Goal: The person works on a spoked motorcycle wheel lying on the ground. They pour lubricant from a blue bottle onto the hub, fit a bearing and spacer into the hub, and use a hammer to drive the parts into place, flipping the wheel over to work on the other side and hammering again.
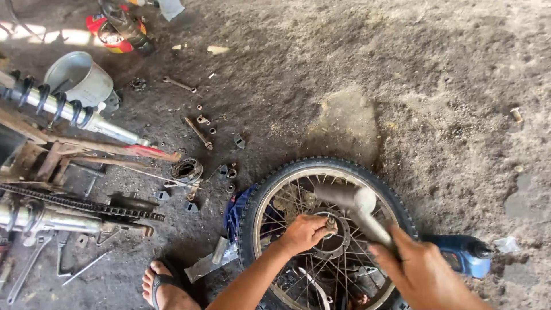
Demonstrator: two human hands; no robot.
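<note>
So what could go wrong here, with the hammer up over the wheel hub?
The left hand pinches a small metal piece at the hub of the black spoked wheel, directly below the grey metal hammer in the right hand; a miss could strike fingers. A glancing blow might also bend the thin spokes.

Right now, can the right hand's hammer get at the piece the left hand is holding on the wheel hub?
Probably yes: the hammer in the right hand hangs just above the hub, nothing between, though the left hand fingers sit close beside the piece.
</note>
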